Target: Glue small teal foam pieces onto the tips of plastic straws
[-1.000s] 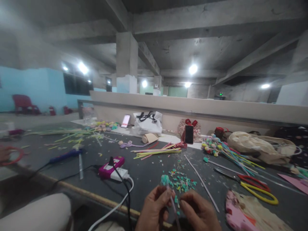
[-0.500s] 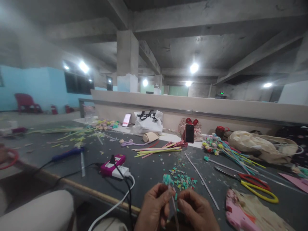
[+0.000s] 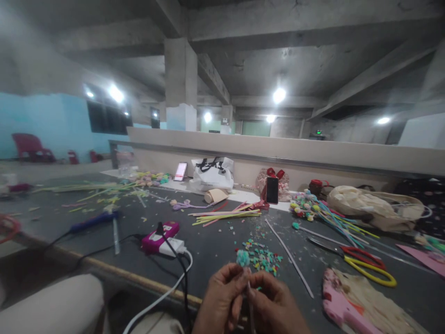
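Note:
Low in the middle, my left hand [image 3: 220, 299] pinches a thin pale stem just under a fluffy teal craft flower head [image 3: 242, 258]. The head stands upright above the fingertips. My right hand [image 3: 274, 301] presses against the left from the other side, its thumb and fingers closed on the same stem slightly lower. The stem's lower end runs down between both hands, partly covered by them. Just behind lie loose teal, yellow and red clippings [image 3: 266, 260]. A long pale lilac stick [image 3: 290, 260] lies to the right of them.
At right are scissors [image 3: 368, 266] with red and yellow handles, a pink glue gun [image 3: 342, 301] and finished flowers [image 3: 306, 204]. A purple power strip [image 3: 162, 237] with cables [image 3: 167, 299] lies left of my hands. Yellow and pink sticks [image 3: 225, 214] and a phone [image 3: 272, 190] are farther back.
My right hand has moved left to meet my left hand and now pinches the stem. The teal head has risen slightly and turned. The whole view has shifted a little.

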`<move>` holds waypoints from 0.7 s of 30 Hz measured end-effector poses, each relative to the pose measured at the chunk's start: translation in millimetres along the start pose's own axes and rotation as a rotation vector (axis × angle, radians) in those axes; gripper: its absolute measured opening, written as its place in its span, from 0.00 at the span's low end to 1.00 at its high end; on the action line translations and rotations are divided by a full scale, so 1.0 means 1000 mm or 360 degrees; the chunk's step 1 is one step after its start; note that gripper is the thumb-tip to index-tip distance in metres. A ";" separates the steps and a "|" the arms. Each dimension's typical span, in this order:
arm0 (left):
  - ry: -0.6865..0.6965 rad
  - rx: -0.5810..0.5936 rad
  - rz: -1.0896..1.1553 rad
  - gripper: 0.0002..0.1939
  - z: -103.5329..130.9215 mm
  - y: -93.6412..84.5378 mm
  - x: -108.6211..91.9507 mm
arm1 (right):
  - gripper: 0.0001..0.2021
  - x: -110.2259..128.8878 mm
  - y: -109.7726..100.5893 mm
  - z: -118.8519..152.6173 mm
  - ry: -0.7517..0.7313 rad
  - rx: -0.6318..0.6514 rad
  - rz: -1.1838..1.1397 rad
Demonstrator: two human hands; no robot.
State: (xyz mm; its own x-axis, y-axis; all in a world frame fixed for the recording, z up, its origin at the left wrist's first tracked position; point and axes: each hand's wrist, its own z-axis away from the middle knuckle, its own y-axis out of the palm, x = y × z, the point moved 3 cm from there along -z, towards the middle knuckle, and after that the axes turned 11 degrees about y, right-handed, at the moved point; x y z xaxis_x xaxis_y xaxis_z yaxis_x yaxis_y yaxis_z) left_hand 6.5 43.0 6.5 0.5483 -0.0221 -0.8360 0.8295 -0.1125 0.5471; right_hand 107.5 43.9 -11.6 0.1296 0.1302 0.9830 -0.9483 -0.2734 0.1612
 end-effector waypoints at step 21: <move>0.0028 0.0050 -0.0523 0.20 0.003 -0.012 -0.025 | 0.16 0.011 -0.013 0.012 -0.0175 -0.0300 0.0170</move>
State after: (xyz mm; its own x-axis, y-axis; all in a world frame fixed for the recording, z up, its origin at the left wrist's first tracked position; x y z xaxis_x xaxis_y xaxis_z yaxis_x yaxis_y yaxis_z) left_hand -17.4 41.6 21.1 0.2540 0.0377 -0.9665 0.9588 -0.1413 0.2464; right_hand 124.2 37.6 -1.4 0.0464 0.0030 0.9989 -0.9943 -0.0957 0.0465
